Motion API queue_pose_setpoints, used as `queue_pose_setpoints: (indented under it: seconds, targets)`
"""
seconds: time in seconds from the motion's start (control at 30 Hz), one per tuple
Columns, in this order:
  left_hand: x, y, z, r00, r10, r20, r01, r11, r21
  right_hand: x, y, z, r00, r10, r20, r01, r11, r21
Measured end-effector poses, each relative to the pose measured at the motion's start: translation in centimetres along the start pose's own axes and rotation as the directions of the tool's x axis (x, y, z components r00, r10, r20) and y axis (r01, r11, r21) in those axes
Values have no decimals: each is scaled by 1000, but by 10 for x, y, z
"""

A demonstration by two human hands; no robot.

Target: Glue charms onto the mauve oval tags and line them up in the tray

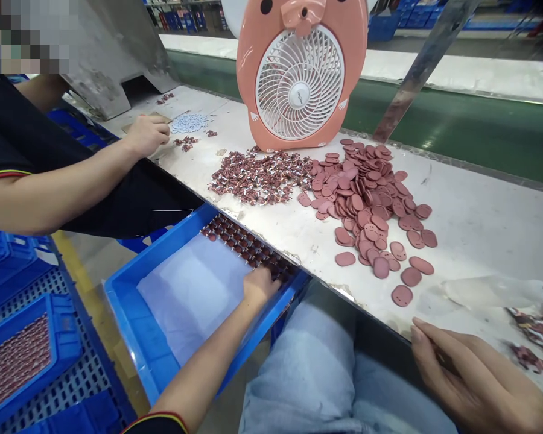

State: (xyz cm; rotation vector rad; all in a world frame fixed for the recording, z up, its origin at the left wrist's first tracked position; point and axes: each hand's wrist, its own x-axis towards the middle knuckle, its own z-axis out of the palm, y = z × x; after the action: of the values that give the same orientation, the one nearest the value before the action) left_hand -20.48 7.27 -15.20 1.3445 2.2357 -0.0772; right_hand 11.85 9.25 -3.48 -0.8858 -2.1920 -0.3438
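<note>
My left hand (259, 286) reaches into a blue tray (151, 374), its fingers curled down at the end of neat rows of small dark-brown parts with wires (242, 246). Whatever is between those fingertips is hidden. White sheeting (194, 295) lines the tray. Over the front edge of the table, my right hand (475, 374) has its fingers stretched out and shows nothing held. Nearest to it on the tabletop lie reddish-brown oval discs with small holes (366, 211) in a loose heap. Left of that heap is a pile of small wired brown parts (262, 178).
A pink fan (298, 90) stands behind the piles. At the left, a co-worker's hand (147, 135) rests near blue-white bits (190, 123). Clear plastic (484, 292) and more wired parts (540, 328) lie at right. Another filled blue tray (66, 337) sits lower left.
</note>
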Motion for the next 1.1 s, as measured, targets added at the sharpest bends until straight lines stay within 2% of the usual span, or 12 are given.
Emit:
queue_pose_setpoints:
  seconds: [0.13, 0.4, 0.53, 0.9, 1.1]
  targets:
    - [2, 1, 6, 1000, -11, 26, 10, 1000, 17, -2, 1, 0, 1000, 10, -5, -10, 1000, -7]
    - [4, 9, 11, 1000, 15, -11, -14, 1000, 16, -3, 5, -1, 1000, -26, -2, 26, 1000, -4]
    - [3, 9, 10, 1000, 1, -16, -1, 1000, 5, -4, 5, -2, 1000, 0, 6, 0, 1000, -3]
    - [-23, -15, 9, 998, 41, -44, -43, 999, -26, 0, 3, -1, 1000, -31, -3, 31, 999, -13]
    - [-19, -13, 13, 998, 40, -39, -42, 998, -46, 1, 3, -2, 999, -33, -11, 33, 999, -11]
